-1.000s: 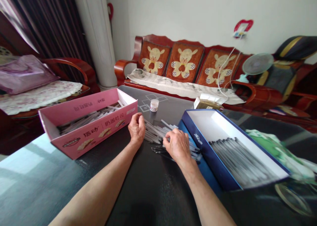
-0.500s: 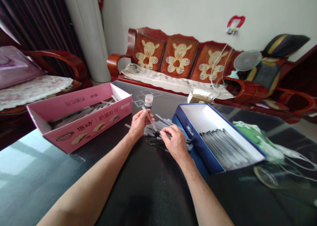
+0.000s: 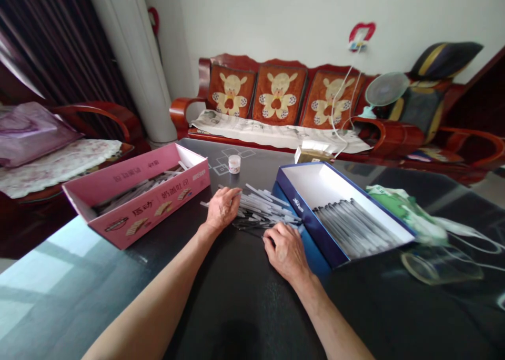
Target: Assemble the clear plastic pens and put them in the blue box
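A loose pile of whitish, see-through tubes [image 3: 264, 205], like pen barrels, lies on the dark table between my hands. Dark slim pieces [image 3: 252, 224] lie along its near side. My left hand [image 3: 223, 207] is at the pile's left edge, fingers curled inward; anything between them is hidden. My right hand [image 3: 286, 248] rests low at the pile's near right, beside the blue box, its fingers bent and close together; I cannot make out what they hold. Inside the blue box [image 3: 339, 184], capped pens [image 3: 353, 226] with clear barrels lie in a row.
On the left stands a pink box [image 3: 158, 207] holding more tubes. A small white-topped jar [image 3: 234, 164] sits behind the pile. Right of the blue box lie a green-white bag [image 3: 398, 205] and a roll of tape [image 3: 420, 268]. A tissue box [image 3: 313, 154] stands at the back.
My left hand has come down to the pile's left edge, and the tube it held up is no longer visible. My right hand has moved lower, away from the left one.
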`<state>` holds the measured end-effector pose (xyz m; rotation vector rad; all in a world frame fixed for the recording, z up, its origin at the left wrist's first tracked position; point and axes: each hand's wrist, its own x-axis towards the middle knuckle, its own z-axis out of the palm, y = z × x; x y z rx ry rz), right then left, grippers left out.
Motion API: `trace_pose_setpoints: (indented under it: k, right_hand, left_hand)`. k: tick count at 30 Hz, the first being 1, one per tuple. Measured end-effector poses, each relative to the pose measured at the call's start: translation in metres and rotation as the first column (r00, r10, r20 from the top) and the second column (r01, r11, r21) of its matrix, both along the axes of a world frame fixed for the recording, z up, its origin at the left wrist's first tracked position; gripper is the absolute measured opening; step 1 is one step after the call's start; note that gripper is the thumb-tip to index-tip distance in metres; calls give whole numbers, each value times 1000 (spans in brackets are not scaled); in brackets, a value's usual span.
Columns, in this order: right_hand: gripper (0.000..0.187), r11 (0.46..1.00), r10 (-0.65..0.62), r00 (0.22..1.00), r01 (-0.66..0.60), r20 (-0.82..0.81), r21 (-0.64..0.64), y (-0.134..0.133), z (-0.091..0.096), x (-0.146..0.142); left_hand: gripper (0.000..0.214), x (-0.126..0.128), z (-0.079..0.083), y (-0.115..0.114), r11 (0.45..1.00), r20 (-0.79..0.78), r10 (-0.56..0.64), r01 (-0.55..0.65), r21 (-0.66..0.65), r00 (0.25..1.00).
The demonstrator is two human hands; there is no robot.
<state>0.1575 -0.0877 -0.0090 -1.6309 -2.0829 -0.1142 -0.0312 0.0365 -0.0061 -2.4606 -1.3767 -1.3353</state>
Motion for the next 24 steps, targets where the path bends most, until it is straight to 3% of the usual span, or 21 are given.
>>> trace_pose_setpoints:
  k: [7,15,24]
  right_hand:
    - [12,998,-16,997,20,-79,55,8,-5,4]
    - [20,977,177,934,-128,-310,172,16,-4,2]
    - [20,947,246,830,-96,-500,306,19,-5,2]
  left_hand:
    - [25,-1,-10,-13,971,113,171,-186,147,979]
    - [26,2,-13,-7,982,99,150,-160,101,984]
    - [30,7,-13,-10,996,-4,93,-93,11,996]
